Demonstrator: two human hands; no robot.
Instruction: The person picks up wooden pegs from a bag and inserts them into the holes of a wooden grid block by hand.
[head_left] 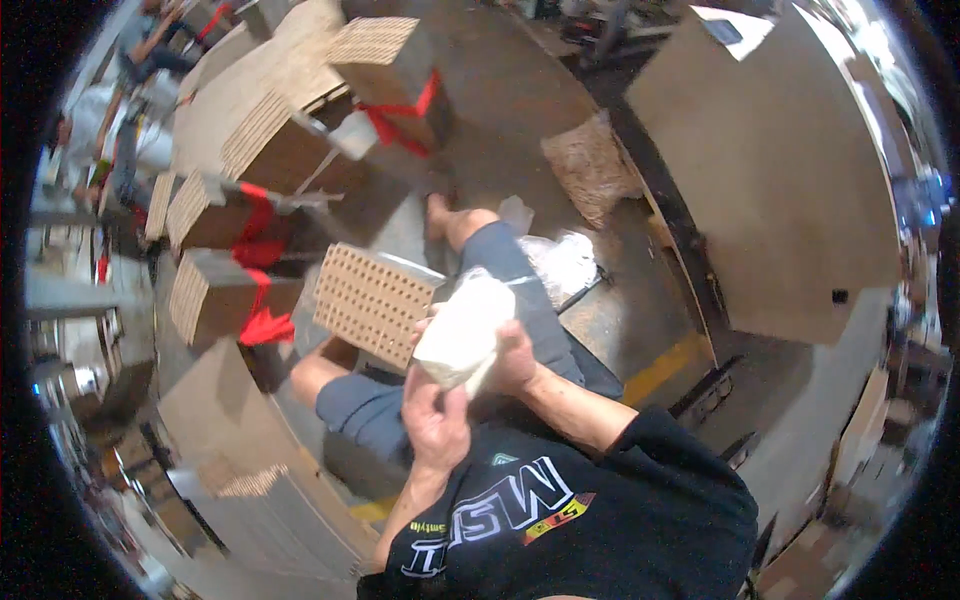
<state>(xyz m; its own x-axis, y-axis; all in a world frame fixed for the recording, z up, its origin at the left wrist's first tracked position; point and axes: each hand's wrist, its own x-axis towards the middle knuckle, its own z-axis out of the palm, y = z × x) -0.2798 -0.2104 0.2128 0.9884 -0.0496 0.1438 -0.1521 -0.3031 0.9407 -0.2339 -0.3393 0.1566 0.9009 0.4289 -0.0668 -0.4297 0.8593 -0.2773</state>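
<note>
White packet point(466, 332), gripped between the left hand point(438, 428) and right hand point(514, 358) above the dark shorts point(505, 265), just right of the holed block point(370, 303), could slip if either hold loosens.

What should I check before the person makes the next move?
1. Left hand on the white bundle: ok, it grips the near end.
2. Right hand on the bundle: ok, it holds the right side.
3. One hand free: not ok, both are on the bundle.
4. Holed board apart from the bundle: cannot tell, they overlap in this view.
5. Crumpled plastic away from both hands: ok, it lies beyond the right leg.
</note>
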